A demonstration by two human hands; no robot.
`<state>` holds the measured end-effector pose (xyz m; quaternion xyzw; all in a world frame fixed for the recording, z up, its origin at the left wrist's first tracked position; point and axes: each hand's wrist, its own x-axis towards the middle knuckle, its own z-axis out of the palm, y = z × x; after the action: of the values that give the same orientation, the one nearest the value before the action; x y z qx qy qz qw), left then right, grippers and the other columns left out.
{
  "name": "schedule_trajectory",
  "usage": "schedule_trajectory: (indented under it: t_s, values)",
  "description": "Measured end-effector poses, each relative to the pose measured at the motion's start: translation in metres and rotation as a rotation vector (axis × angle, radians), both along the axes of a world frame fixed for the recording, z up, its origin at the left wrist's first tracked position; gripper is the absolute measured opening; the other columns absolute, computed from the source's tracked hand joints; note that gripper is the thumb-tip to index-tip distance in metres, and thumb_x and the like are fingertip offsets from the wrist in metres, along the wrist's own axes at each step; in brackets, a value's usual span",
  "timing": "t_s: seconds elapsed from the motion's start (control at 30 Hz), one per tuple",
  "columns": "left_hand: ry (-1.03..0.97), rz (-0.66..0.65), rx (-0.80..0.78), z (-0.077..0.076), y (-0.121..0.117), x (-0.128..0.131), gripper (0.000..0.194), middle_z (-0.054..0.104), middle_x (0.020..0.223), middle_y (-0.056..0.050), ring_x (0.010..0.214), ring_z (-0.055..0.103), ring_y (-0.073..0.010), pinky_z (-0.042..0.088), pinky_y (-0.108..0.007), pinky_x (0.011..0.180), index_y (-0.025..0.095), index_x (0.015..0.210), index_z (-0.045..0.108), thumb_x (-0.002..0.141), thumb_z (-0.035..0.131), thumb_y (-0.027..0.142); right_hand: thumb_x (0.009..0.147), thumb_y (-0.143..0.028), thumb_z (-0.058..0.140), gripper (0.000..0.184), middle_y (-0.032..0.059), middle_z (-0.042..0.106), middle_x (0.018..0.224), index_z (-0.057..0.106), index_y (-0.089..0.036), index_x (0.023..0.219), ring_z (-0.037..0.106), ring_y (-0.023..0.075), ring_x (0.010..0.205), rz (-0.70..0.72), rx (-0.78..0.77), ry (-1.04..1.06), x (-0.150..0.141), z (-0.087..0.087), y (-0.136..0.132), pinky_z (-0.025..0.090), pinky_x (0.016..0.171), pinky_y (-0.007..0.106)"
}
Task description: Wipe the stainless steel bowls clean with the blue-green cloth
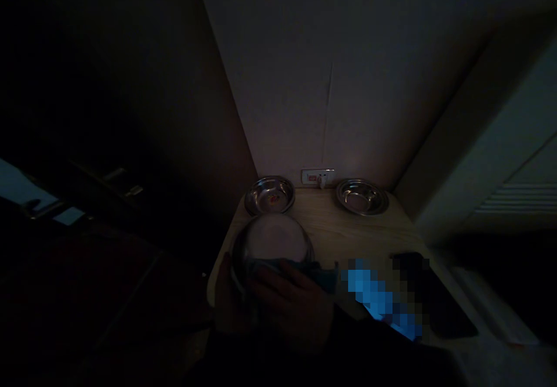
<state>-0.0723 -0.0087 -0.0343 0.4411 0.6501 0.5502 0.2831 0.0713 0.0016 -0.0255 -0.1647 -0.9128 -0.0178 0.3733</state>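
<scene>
A metal bowl (276,237) is tilted so that its rounded outer bottom faces up toward me. At its left side my left hand (228,303) grips the rim, with most of the fingers lost in the dark. My right hand (291,303) lies over the near part of the bowl and presses a bluish-green cloth (326,277) against its surface. Part of the cloth sticks out to the right beyond the fingers. Behind the held bowl stands a second metal bowl (261,198) with a small reddish patch inside.
Another metal bowl (362,197) stands at the back right of the wooden table (339,233). A wall socket (317,177) with a plug sits behind. On the right lie a lit blue screen (374,297), blurred out, and a dark flat object (444,303). The room is very dim.
</scene>
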Motion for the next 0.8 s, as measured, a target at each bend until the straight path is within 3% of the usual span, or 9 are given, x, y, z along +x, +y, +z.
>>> schedule_trajectory:
  t_s: [0.1, 0.17, 0.3, 0.37, 0.47, 0.53, 0.67, 0.8]
  values:
    - [-0.171, -0.083, 0.02, 0.007, 0.004, 0.0, 0.039, 0.06, 0.115, -0.01, 0.099, 0.059, -0.0212, 0.049, -0.043, 0.084, 0.018, 0.117, 0.055, 0.088, 0.046, 0.043, 0.091, -0.019, 0.045, 0.02, -0.0065, 0.055, 0.13, 0.064, -0.024, 0.092, 0.028, 0.0129, 0.135, 0.013, 0.104, 0.056, 0.022, -0.006, 0.01, 0.03, 0.111, 0.036]
    - [-0.292, -0.147, 0.047, 0.01, 0.005, 0.001, 0.044, 0.061, 0.116, -0.011, 0.104, 0.058, -0.0234, 0.047, -0.044, 0.088, 0.02, 0.119, 0.056, 0.09, 0.037, 0.048, 0.09, -0.021, 0.047, 0.017, -0.0032, 0.05, 0.136, 0.063, -0.024, 0.093, 0.027, 0.0171, 0.136, -0.049, 0.108, 0.144, 0.033, -0.006, 0.019, 0.032, 0.109, 0.04]
    - [-0.66, -0.264, 0.078, 0.014, 0.005, 0.006, 0.051, 0.061, 0.122, -0.008, 0.116, 0.051, -0.0275, 0.041, -0.044, 0.095, 0.022, 0.121, 0.057, 0.089, 0.032, 0.052, 0.088, -0.022, 0.039, 0.043, 0.0173, 0.028, 0.148, 0.046, -0.011, 0.129, 0.028, 0.0316, 0.135, -0.306, -0.123, 0.258, 0.035, -0.005, 0.017, 0.044, 0.096, 0.052]
    - [-0.74, -0.278, 0.063, 0.016, 0.006, 0.01, 0.044, 0.057, 0.125, -0.008, 0.113, 0.052, -0.0268, 0.042, -0.045, 0.094, 0.02, 0.12, 0.056, 0.089, 0.041, 0.047, 0.086, -0.018, 0.039, 0.051, 0.0171, 0.027, 0.148, 0.038, -0.012, 0.137, 0.03, 0.0331, 0.134, -0.403, -0.18, 0.296, 0.026, -0.008, 0.005, 0.045, 0.095, 0.053]
    - [-0.66, -0.251, 0.017, 0.018, 0.008, 0.014, 0.038, 0.055, 0.12, -0.009, 0.102, 0.057, -0.0218, 0.049, -0.044, 0.084, 0.017, 0.119, 0.053, 0.086, 0.053, 0.036, 0.083, -0.015, 0.047, 0.052, 0.0027, 0.029, 0.149, 0.044, -0.029, 0.133, 0.031, 0.0295, 0.135, -0.436, -0.04, 0.343, 0.014, -0.014, -0.009, 0.048, 0.094, 0.047]
    - [-0.588, -0.216, -0.012, 0.018, 0.01, 0.016, 0.035, 0.055, 0.118, -0.009, 0.099, 0.058, -0.0203, 0.05, -0.042, 0.082, 0.017, 0.118, 0.053, 0.086, 0.054, 0.033, 0.085, -0.018, 0.045, 0.054, -0.0015, 0.022, 0.152, 0.038, -0.032, 0.137, 0.029, 0.0281, 0.135, -0.432, 0.002, 0.357, 0.014, -0.012, -0.007, 0.049, 0.094, 0.046]
    - [-0.421, -0.118, -0.037, 0.017, 0.013, 0.018, 0.032, 0.056, 0.119, -0.008, 0.099, 0.057, -0.0208, 0.05, -0.041, 0.083, 0.018, 0.115, 0.055, 0.087, 0.051, 0.034, 0.093, -0.028, 0.028, 0.055, 0.0095, 0.021, 0.151, 0.018, -0.02, 0.146, 0.03, 0.0308, 0.135, -0.434, -0.291, 0.393, 0.026, -0.001, 0.008, 0.047, 0.094, 0.05]
    - [-0.264, -0.042, -0.036, 0.013, 0.015, 0.022, 0.032, 0.056, 0.119, -0.008, 0.1, 0.057, -0.021, 0.05, -0.041, 0.083, 0.018, 0.114, 0.056, 0.088, 0.051, 0.035, 0.095, -0.028, 0.022, 0.053, 0.0088, 0.02, 0.152, 0.012, -0.021, 0.147, 0.024, 0.0299, 0.137, -0.529, -0.521, 0.466, 0.024, -0.003, -0.002, 0.046, 0.096, 0.049]
